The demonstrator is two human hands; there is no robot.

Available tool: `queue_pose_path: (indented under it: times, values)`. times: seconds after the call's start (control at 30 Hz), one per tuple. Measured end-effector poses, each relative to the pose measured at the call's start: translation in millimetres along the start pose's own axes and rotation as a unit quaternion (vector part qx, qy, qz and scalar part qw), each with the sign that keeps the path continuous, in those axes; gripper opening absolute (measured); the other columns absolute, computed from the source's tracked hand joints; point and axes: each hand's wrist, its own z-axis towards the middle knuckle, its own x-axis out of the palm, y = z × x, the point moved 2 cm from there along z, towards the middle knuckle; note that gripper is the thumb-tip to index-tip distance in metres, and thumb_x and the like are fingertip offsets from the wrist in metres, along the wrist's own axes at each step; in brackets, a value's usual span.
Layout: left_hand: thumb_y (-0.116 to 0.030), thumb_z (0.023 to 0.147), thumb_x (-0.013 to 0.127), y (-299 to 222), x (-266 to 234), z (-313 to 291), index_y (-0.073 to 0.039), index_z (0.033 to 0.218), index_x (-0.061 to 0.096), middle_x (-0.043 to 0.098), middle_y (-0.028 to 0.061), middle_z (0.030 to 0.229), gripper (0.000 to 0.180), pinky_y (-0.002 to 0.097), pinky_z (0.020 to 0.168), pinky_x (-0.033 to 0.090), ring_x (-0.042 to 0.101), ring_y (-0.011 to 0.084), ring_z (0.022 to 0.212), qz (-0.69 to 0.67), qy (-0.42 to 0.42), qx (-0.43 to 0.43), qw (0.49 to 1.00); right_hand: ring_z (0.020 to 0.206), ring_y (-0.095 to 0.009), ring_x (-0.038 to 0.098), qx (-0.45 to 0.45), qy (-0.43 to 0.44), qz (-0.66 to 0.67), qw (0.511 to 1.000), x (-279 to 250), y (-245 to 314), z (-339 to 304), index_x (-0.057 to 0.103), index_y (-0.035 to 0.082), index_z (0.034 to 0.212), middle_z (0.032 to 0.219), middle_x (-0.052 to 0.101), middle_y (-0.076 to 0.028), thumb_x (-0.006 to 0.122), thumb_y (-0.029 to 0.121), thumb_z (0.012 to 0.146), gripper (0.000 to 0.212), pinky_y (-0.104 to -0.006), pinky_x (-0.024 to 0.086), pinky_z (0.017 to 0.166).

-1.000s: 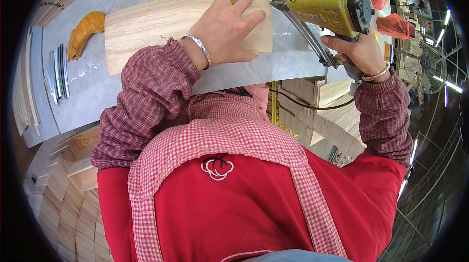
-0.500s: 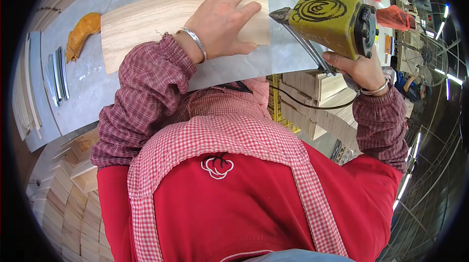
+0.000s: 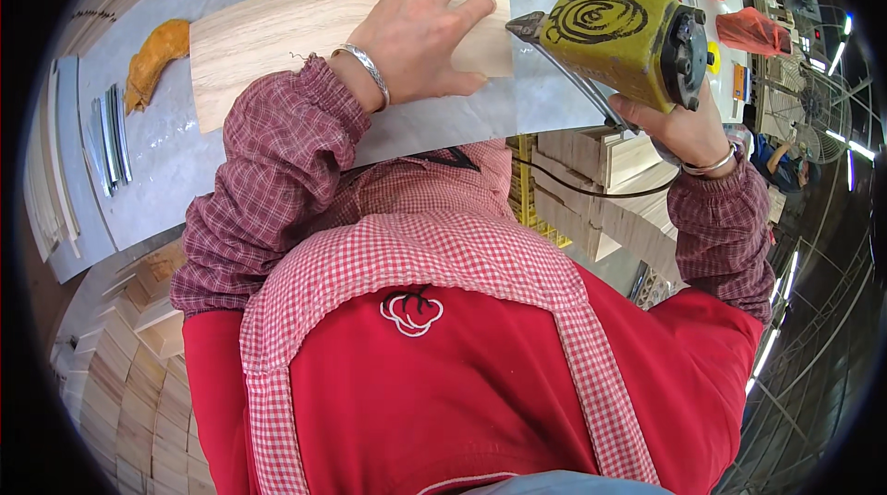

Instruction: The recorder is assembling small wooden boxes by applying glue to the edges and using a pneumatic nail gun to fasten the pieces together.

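Head view: pale, fine-grained board

No words or numbers can be read. On top of the yellow-green nail gun stands a black mark of looping, concentric lines; fainter marks on its side are too blurred to tell. The red garment bears a cloud-shaped emblem outlined in white, with black branching lines at its top.

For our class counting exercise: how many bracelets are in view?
2: one silver bracelet on the left wrist, another on the right wrist. Plaid sleeves may hide more.
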Motion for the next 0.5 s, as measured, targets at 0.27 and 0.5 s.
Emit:
queue_pose_path:
  times: [0.27, 0.5]
  values:
    - [-0.034, 0.058, 0.078, 17, 24, 1, -0.013, 0.117, 0.057, 0.046, 0.0123, 0.132, 0.067, 0.0380, 0.100, 0.038, 0.043, 0.0308, 0.117, 0.071, -0.034, 0.027, 0.997, 0.060, -0.018, 0.058, -0.022, -0.038, 0.018, 0.999, 1, -7, -20, 0.063, 0.000, 0.098, 0.081, 0.067, -0.009, 0.077, 0.007, 0.066, 0.036, -0.0282, 0.049, 0.055]
    - [-0.047, 0.064, 0.070, 16, -6, 18, -0.003, 0.109, 0.056, 0.049, 0.0235, 0.120, 0.065, 0.0421, 0.098, 0.035, 0.046, 0.0378, 0.108, -0.032, -0.002, 0.040, 0.999, 0.047, -0.012, 0.049, 0.235, 0.015, 0.160, 0.958, 7, 25, -29, 0.062, 0.000, 0.097, 0.072, 0.063, -0.007, 0.073, 0.002, 0.070, 0.030, -0.0219, 0.040, 0.042]
